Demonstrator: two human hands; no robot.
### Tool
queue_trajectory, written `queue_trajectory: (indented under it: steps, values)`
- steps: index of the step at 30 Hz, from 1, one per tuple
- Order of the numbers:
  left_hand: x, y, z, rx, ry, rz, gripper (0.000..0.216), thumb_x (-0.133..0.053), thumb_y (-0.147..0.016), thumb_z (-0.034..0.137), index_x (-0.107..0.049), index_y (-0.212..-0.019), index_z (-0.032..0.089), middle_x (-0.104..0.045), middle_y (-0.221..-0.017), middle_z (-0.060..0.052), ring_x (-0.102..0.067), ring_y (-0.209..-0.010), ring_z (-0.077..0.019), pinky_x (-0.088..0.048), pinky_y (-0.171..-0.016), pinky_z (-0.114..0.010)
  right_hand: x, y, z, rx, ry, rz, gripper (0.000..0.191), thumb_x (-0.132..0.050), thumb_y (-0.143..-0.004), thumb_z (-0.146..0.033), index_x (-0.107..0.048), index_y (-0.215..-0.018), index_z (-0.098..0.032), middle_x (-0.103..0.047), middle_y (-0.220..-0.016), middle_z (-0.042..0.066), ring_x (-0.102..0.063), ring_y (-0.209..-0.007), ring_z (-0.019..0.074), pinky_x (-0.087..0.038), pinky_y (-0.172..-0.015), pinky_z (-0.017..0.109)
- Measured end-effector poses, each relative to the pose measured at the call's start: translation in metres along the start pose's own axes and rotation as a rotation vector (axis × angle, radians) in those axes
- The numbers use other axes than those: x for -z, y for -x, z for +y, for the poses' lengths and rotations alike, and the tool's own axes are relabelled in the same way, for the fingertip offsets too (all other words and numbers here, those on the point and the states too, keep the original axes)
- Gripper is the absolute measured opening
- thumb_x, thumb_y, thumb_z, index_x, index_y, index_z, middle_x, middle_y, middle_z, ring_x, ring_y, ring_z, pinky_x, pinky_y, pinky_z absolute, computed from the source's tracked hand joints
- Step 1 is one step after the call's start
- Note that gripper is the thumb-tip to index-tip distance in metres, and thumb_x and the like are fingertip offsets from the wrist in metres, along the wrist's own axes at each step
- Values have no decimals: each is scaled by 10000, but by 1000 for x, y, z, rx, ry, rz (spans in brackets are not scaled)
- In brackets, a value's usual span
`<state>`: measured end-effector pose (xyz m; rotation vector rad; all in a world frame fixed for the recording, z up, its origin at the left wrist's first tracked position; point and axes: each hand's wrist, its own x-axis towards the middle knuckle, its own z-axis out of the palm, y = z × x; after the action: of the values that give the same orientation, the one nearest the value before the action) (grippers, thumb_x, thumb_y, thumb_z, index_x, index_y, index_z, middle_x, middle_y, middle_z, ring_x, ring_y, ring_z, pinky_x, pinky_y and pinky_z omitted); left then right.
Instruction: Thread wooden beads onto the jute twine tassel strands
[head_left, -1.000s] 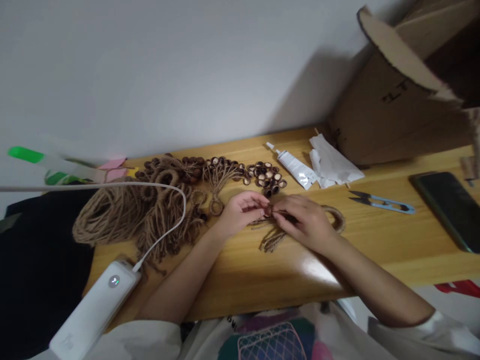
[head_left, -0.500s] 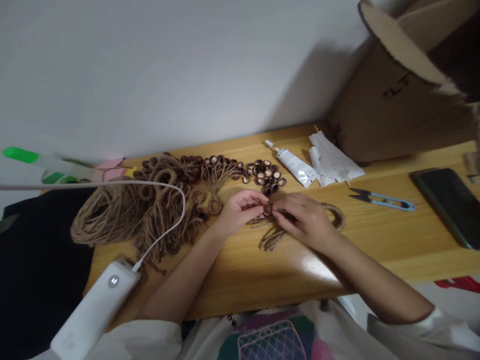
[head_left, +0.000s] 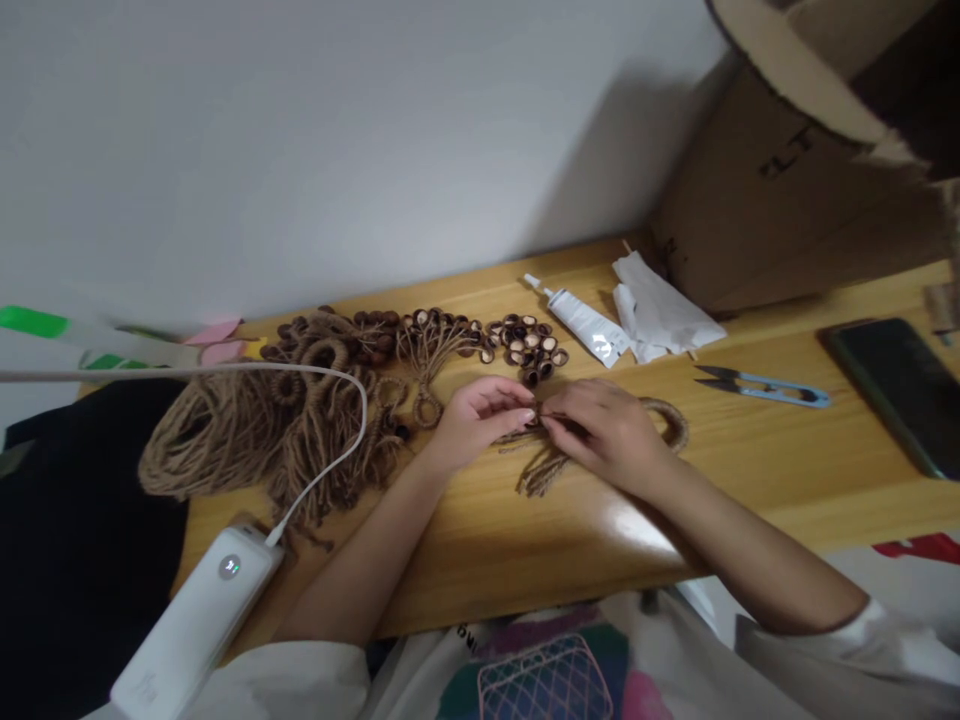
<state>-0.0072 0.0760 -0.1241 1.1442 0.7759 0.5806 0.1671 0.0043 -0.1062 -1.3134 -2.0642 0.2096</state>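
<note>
Nearest, at the worktop's [head_left: 465, 570] left near corner: one white power bank [head_left: 199, 625], lit display, pale cable [head_left: 331, 462] plugged in. Mid-depth, between near and far edges: one corded piece [head_left: 543, 472], its strands fanned below the person's fingers, its ring end showing beyond the right hand [head_left: 611, 432]. Right hand: thumb and fingertips pinched on a strand of it. Left hand [head_left: 474, 425]: thumb and forefinger nearly meeting at a small brown piece [head_left: 536, 412], largely hidden; its kind cannot be told. Toward the right edge: blue-handled snips [head_left: 772, 388], blades leftward; one dark phone [head_left: 904, 390]. Toward the left edge: one coil of cord [head_left: 214, 430], tasselled pieces heaped beside it. Along the far edge: halved brown shells [head_left: 529, 342], one white tube [head_left: 589, 323], crumpled white paper [head_left: 664, 308]. Right far corner: one cardboard box [head_left: 780, 220].
</note>
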Motion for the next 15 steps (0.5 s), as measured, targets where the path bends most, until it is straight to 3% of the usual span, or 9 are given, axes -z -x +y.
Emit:
queue_trajectory:
  steps: [15]
  values:
    - [-1, 2, -3, -3, 16, -21, 307, -827, -581, 232, -663, -824, 141, -689, -745, -15, -621, -678, -91, -505, -655, -209, 0, 1, 0, 11, 69, -18, 136, -495, -897, -176, -622, -848, -167, -674, -745, 52, -585, -662, 176, -439, -630, 298]
